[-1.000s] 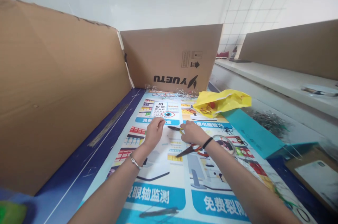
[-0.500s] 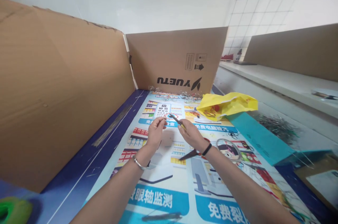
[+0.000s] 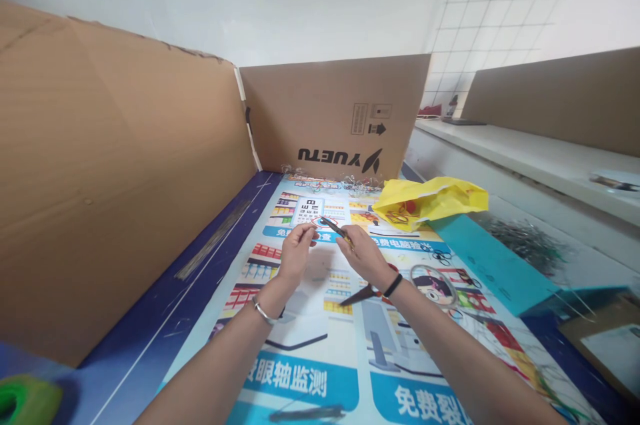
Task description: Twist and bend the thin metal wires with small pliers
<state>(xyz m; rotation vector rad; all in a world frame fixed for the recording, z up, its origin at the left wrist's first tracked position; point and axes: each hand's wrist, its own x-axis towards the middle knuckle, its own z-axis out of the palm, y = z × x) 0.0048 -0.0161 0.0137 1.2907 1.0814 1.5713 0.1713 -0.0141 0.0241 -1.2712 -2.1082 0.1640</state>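
Note:
My right hand [image 3: 367, 257] is closed round a pair of slim dark pliers [image 3: 335, 227], whose narrow jaws point up and to the left. Across a small gap, my left hand [image 3: 296, 254] has thumb and fingertips pinched together; whatever is between them is too small to make out. Both hands are over the printed sheet [image 3: 305, 285] on the table. Partly hidden by my right wrist, a pair of scissors [image 3: 361, 294] lies with its blades toward the left.
A yellow bag [image 3: 435, 201] lies beyond my right hand, by a turquoise box [image 3: 493, 265]. Behind that is a pile of thin wire pieces [image 3: 525, 241]. Cardboard panels [image 3: 335, 111] stand at the back and left. A wire bundle [image 3: 213, 241] lies left; green tape [image 3: 35, 398] sits near.
Hardly anything differs. My right hand and the pliers have tilted very slightly, while my left hand keeps its pinch in nearly the same place.

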